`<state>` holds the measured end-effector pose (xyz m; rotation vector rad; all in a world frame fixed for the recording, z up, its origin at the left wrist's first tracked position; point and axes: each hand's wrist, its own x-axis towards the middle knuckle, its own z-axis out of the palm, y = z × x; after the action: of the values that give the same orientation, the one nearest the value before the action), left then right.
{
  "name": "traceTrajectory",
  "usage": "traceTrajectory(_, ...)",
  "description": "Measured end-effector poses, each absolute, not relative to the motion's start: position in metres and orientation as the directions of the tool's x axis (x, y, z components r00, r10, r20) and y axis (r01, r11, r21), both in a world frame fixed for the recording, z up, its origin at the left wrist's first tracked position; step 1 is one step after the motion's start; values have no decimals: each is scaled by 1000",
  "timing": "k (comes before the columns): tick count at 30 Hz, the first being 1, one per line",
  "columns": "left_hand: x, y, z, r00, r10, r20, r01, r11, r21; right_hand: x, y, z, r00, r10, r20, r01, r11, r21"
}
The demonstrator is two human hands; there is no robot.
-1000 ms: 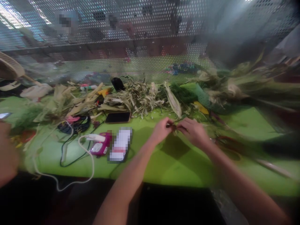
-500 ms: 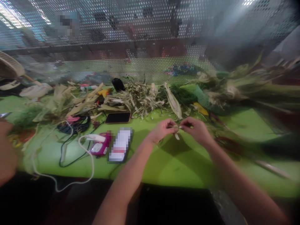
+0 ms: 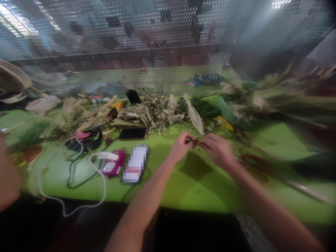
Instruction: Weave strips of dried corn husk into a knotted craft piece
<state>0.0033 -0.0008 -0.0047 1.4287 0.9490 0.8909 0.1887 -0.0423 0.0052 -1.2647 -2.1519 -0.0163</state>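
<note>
Left hand (image 3: 180, 146) and right hand (image 3: 218, 148), fingertips pinched closed, hold a strip (image 3: 196, 142) between them above the table (image 3: 189, 194); green surface extends to the front edge; husks (image 3: 164, 111) border the rear

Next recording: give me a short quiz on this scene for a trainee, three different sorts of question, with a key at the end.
1. Short answer: which is nearer the black-screened phone, the left hand or the right hand?

2. True or false: the white-screened phone lies farther back than the black-screened phone.

3. Multiple choice: what is heaped beyond both hands?
A) bricks
B) dry plant strips
C) dinner plates

Key: 1. the left hand. 2. False; it lies closer to the front. 3. B.
</note>
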Motion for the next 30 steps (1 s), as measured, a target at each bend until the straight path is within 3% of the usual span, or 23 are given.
traceTrajectory(3, 4, -6, -3, 392, 920, 15, 222, -110, 969, 190, -41, 1, -374, 772, 514, 792, 554, -255)
traceTrajectory(6, 5, -7, -4, 441, 896, 47, 268, -182, 946, 192, -41, 4, -373, 766, 523, 762, 575, -298)
traceTrajectory(9, 3, -5, -6, 530, 848, 33, 140, -125, 982, 195, -39, 12, -305, 805, 508, 694, 554, -460)
traceTrajectory(13, 1, -3, -4, 639, 769, -19, -80, 90, 993, 198, -35, 14, -145, 894, 425, 570, 426, -702)
traceTrajectory(16, 2, -4, -3, 615, 788, -26, -201, 189, 961, 196, -34, 11, -81, 924, 375, 509, 362, -781)
traceTrajectory(22, 9, 1, -11, 411, 912, -13, -259, 131, 957, 189, -41, 10, -148, 861, 487, 617, 465, -635)
traceTrajectory(30, 14, -13, -5, 272, 945, 183, 144, -228, 963, 186, -43, 10, -231, 797, 559, 721, 526, -452)
